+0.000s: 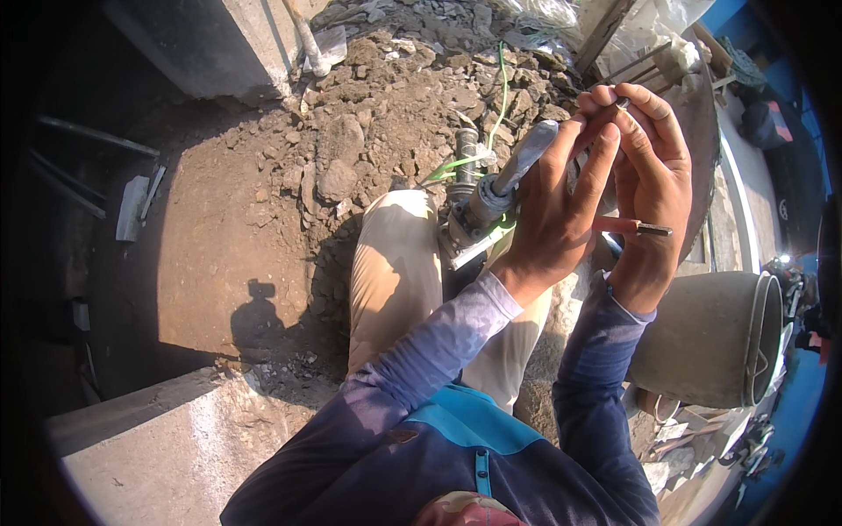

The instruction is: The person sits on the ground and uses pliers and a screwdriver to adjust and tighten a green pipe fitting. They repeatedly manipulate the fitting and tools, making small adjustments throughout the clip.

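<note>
My left hand [561,197] and my right hand [653,162] are raised together on the right, fingertips meeting. Between them they pinch a small dark piece [623,103], mostly covered by the fingers. A slim tool with a red handle [618,225] and a flat dark metal tip sticks out from under my left palm, across the right wrist. How it is gripped is hidden. Just left of my left hand, a grey metal power tool [487,206] with a ribbed section stands between my knees. A green cable [503,105] runs beside it.
Broken soil and stones [351,131] heap up ahead. A concrete block [237,44] stands far left, and a pale ledge [175,438] lies near left. To the right are a large grey bucket [706,337] and scattered debris. Clear plastic sheeting [662,26] lies at the far right.
</note>
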A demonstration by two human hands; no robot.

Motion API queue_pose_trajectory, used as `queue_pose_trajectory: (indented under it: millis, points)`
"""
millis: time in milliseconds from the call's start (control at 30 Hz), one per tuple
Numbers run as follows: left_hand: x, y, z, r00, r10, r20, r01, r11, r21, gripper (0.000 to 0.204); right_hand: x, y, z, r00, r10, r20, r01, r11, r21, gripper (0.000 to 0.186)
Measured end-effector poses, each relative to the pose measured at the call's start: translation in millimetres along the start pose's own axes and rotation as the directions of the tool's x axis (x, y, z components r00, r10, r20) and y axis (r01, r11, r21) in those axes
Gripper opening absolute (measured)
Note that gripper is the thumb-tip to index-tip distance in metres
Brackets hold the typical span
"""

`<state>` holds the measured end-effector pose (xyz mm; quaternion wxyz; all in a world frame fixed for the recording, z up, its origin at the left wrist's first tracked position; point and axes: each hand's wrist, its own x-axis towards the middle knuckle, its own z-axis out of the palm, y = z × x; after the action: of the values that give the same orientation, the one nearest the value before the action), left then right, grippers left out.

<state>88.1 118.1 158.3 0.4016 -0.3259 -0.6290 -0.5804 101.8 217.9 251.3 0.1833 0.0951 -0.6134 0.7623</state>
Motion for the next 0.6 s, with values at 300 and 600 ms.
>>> queue_pose_trajectory:
  millis: [300,600]
  points:
    - [-4.4,3.7,-7.5,1.000,0.022,-0.013,-0.022,1.000,0.005,0.075,0.7,-2.8,-3.7,0.995,-0.054,0.085,0.060,0.995,-0.074,0.028]
    - [-9.2,1.6,-6.3,0.999,-0.022,0.024,0.022,1.000,0.007,0.080,0.9,0.4,-7.4,0.998,-0.032,0.051,0.035,0.998,-0.055,0.025]
